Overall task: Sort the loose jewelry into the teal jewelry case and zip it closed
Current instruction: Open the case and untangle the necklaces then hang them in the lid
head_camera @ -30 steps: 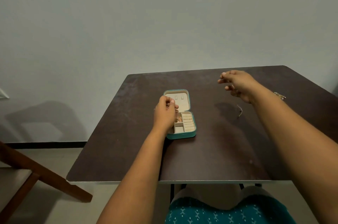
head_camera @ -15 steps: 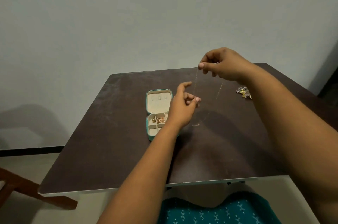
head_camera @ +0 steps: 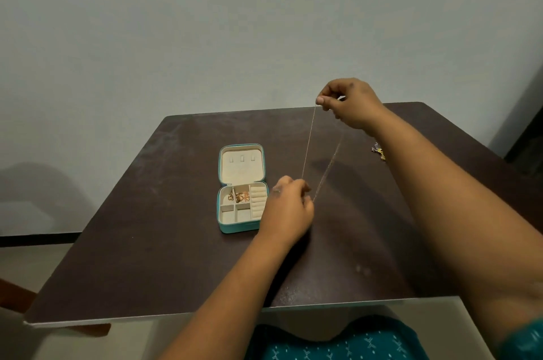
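Some gold pieces [head_camera: 238, 197] already lie in teal jewelry case [head_camera: 241, 226], unzipped; both hands, left hand [head_camera: 289, 207] and right hand [head_camera: 349, 104], pinch chain [head_camera: 307, 148]; cluster [head_camera: 378, 150] waits on tabletop [head_camera: 147, 227] at right.

A dark brown surface [head_camera: 152, 242] stands against a plain pale grey wall [head_camera: 205, 36]. A reddish wooden chair frame [head_camera: 14, 298] shows at 8 o'clock, over pale flooring [head_camera: 29, 257].
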